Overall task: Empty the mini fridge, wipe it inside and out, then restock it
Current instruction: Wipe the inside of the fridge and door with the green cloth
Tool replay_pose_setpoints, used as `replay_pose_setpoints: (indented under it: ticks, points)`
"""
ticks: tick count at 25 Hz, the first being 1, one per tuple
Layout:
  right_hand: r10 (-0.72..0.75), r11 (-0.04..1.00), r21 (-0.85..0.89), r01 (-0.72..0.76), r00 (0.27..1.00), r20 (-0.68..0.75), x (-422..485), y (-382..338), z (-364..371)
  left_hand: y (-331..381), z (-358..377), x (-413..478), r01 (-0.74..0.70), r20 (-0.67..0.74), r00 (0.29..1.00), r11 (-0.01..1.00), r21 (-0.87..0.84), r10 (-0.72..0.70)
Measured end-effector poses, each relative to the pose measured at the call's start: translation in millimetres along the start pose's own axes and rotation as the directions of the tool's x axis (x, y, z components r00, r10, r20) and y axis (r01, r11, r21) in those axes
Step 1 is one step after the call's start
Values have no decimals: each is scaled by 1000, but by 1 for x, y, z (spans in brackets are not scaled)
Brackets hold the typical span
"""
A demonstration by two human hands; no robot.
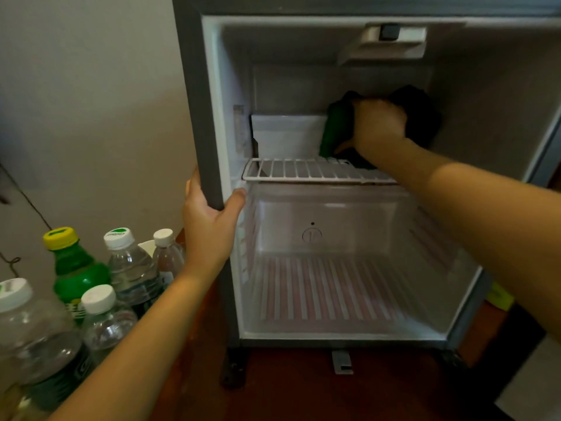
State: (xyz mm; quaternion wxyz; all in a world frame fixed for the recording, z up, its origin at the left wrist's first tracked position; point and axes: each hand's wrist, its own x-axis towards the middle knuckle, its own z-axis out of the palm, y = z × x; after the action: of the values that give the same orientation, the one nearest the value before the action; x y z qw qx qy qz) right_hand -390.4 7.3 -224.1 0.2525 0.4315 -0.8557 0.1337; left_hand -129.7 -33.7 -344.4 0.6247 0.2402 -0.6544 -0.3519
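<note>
The mini fridge [200, 86] stands open in front of me with nothing stored inside. My right hand [378, 124] reaches into the upper compartment and grips a dark green cloth [337, 129], held against the back wall above the white wire shelf [303, 170]. My left hand [209, 223] grips the grey left edge of the fridge frame, thumb curled inside the opening. Several bottles stand on the floor at the left: a green soda bottle with a yellow cap [73, 265] and clear water bottles with white caps [130, 268].
A thermostat housing [388, 41] hangs from the fridge ceiling. A white box-shaped compartment [288, 135] sits at the back left above the shelf. The fridge door edge [546, 147] stands at the right. The floor [288, 390] is dark red-brown. A beige wall [91, 101] is at the left.
</note>
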Motion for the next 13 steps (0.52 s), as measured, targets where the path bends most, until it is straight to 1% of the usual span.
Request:
replay_pose_setpoints:
  ticks: [1,3,5,7,9,10,11,13]
  points:
    - [17,999,-32,-17,1000,-4,2,-18,0,0,1,0,-1,-2,1000,1000,-1,1]
    - [-14,1000,-15,13,998,-59,5,-59,3,0,1,0,7,1,1000,1000,-1,-7]
    - [-84,996,23,87,988,-127,5,-96,9,0,1,-1,18,-6,1000,1000,4,-18]
    - [-180,981,54,189,974,-134,3,-114,10,0,1,0,17,-14,1000,999,30,-16]
    - [-292,950,93,299,953,-80,2,-104,6,1,0,0,25,-5,1000,999,45,-24]
    - [-315,942,105,317,948,-36,3,-89,2,1,-1,-1,32,5,999,998,45,-32]
    - [-307,947,107,304,951,14,5,-70,-2,2,-2,-1,39,15,999,998,48,-40]
    - [-230,972,80,222,967,112,6,-28,-8,3,-3,-3,42,32,999,998,52,-43]
